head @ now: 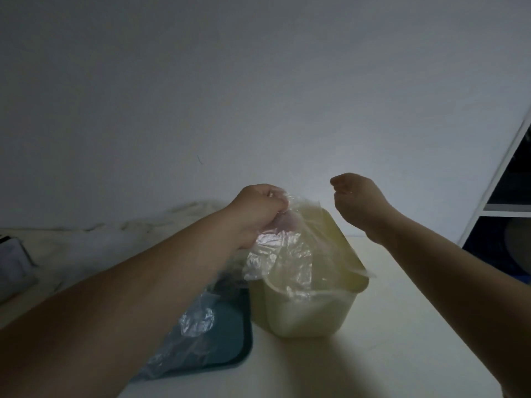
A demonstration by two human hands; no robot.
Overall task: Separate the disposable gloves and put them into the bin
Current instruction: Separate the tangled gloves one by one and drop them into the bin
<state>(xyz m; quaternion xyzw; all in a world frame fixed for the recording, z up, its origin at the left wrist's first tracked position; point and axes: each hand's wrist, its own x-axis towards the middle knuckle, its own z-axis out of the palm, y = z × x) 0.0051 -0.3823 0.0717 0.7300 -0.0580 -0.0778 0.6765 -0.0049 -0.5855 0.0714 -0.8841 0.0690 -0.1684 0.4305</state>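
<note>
L grip (258, 208) pinched glove (284, 254) over bin (310, 314); R grip (356, 196) loosely curled, held nothing. Pale desk (402, 340) dim-lit, plain wall (258, 81) behind; tray (232, 334) just beside bin.

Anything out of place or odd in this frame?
The clear glove gripped by the left hand drapes across the pale yellow bin, its edge poking over the right rim rather than inside. More gloves lie on the teal tray. Nothing looks spilled or damaged.
</note>
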